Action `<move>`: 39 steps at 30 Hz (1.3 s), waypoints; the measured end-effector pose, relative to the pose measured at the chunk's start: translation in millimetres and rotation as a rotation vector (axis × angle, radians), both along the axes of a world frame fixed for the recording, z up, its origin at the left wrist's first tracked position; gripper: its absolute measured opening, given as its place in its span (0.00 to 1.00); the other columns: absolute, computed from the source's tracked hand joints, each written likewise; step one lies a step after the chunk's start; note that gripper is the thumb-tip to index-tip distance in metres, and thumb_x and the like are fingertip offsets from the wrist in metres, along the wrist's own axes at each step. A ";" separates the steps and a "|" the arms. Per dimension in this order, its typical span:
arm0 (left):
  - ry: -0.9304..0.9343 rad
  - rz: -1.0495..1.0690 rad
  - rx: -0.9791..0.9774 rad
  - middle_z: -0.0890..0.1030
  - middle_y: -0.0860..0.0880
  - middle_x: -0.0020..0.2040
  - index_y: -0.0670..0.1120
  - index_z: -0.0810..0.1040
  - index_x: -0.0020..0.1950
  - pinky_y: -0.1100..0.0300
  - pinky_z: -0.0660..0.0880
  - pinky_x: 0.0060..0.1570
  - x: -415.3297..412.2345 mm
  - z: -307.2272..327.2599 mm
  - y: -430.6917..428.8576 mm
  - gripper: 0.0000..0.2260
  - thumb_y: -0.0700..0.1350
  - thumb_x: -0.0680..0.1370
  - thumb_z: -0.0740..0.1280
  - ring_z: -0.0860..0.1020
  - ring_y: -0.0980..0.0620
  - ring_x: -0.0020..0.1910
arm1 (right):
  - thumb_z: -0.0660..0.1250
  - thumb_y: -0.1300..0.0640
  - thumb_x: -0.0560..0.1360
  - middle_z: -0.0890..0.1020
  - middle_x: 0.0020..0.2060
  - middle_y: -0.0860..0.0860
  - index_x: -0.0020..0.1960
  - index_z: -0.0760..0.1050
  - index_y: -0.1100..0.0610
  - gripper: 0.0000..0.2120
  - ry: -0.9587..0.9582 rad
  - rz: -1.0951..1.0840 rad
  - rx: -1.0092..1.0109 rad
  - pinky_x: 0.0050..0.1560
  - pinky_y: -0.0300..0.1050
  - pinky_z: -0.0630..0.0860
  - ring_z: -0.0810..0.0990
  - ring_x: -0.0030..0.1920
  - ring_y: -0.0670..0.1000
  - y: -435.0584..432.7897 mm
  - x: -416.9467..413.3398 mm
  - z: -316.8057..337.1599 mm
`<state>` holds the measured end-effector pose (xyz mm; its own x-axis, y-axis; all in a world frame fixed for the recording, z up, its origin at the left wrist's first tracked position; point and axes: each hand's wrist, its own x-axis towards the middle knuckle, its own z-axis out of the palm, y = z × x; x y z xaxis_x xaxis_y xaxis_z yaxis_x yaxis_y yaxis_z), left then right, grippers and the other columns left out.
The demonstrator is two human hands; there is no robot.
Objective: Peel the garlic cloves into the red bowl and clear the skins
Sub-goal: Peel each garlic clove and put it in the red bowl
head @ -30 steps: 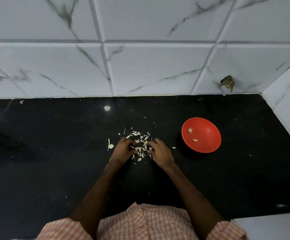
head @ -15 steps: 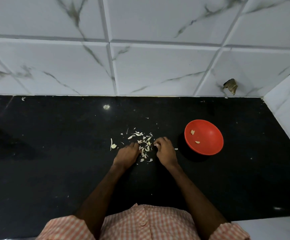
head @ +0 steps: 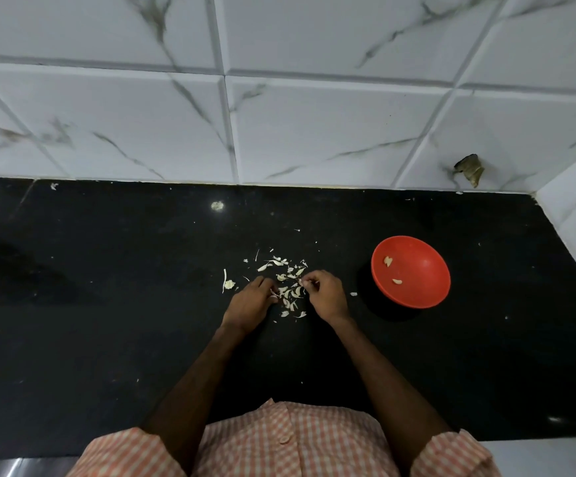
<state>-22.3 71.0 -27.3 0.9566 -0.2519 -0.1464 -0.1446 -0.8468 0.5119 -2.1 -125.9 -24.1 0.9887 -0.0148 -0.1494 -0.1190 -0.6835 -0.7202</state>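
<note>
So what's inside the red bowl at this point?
The red bowl holds two pale garlic pieces, apart from each other. No skins visible inside; nothing covers its interior.

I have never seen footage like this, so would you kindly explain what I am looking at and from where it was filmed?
There is no machine here: a camera worn on a person's head looks down at their two bare hands. They work on a black counter against a white tiled wall. The left hand and right hand rest at a small pile of pale garlic skins; the right hand's fingertips pinch a small pale piece, too small to tell what. To the right stands a red bowl holding two peeled garlic cloves.
</note>
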 end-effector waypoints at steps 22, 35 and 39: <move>-0.073 0.164 -0.086 0.77 0.52 0.54 0.49 0.77 0.55 0.51 0.76 0.49 0.5 10.3 -8.5 0.07 0.50 0.82 0.63 0.76 0.51 0.54 | 0.67 0.68 0.78 0.81 0.45 0.48 0.47 0.74 0.53 0.10 0.007 -0.124 0.056 0.43 0.37 0.77 0.82 0.47 0.49 6.6 1.9 5.9; 0.124 0.424 -0.708 0.83 0.49 0.41 0.50 0.82 0.47 0.46 0.80 0.47 22.6 40.4 -32.4 0.12 0.58 0.76 0.68 0.81 0.44 0.43 | 0.75 0.65 0.73 0.85 0.44 0.44 0.48 0.83 0.54 0.08 -0.145 -0.112 0.392 0.50 0.33 0.77 0.82 0.47 0.40 10.5 0.3 46.2; 0.002 0.356 -0.684 0.71 0.56 0.31 0.46 0.83 0.47 0.61 0.67 0.34 23.4 53.0 -33.7 0.04 0.46 0.78 0.72 0.68 0.58 0.30 | 0.75 0.65 0.73 0.86 0.45 0.45 0.49 0.85 0.54 0.08 -0.182 -0.070 0.412 0.52 0.41 0.80 0.84 0.48 0.43 12.4 1.9 55.1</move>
